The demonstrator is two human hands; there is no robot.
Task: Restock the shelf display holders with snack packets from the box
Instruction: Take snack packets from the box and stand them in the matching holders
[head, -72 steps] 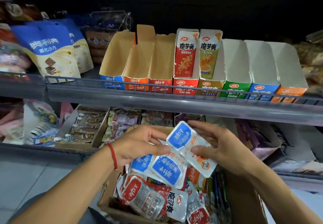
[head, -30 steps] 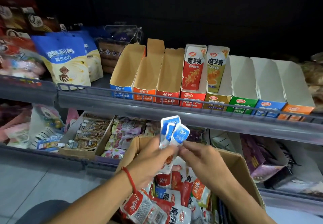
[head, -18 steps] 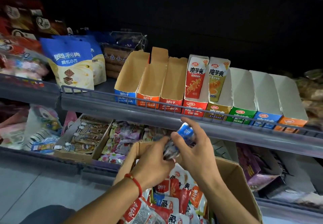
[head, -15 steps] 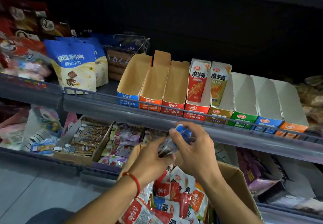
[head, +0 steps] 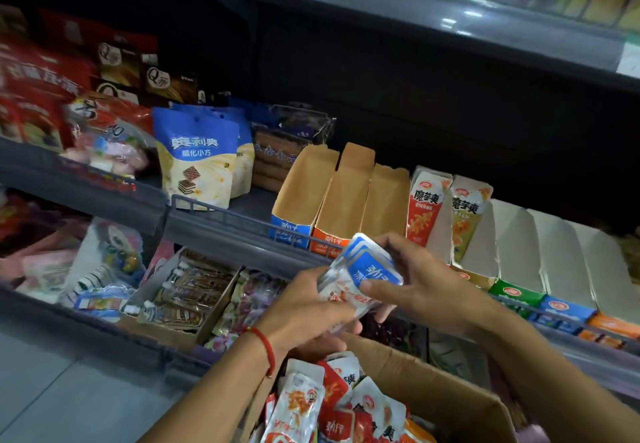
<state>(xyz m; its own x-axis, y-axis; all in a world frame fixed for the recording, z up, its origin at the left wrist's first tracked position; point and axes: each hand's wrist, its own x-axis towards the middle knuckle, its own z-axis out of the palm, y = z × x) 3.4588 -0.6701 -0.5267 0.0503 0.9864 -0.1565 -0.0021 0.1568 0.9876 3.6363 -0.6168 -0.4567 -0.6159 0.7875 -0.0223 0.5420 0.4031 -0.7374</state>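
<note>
A small stack of blue-topped snack packets (head: 363, 269) is held between both hands just below the shelf rail. My left hand (head: 311, 307) grips the stack's lower end; my right hand (head: 415, 283) curls round its upper end from the right. Directly below sits an open cardboard box (head: 446, 394) with several red, white and orange packets (head: 332, 404) inside. On the shelf above, three brown display holders stand in a row: a blue-fronted one (head: 304, 193), an orange-fronted one (head: 346, 197) and a third (head: 386, 197). All three show bare insides.
Red (head: 424, 207) and yellow (head: 467, 214) packets stand in holders right of the brown ones. Further right are white holders (head: 519, 245). A blue biscuit bag (head: 195, 162) stands left on the shelf. A wire rail (head: 225, 214) fronts the shelf. A lower shelf holds a tray of sachets (head: 187, 293).
Both hands have lifted the gathered blue packets from above the box up to the shelf rail. The view has tilted up, and the shelf above has come into sight.
</note>
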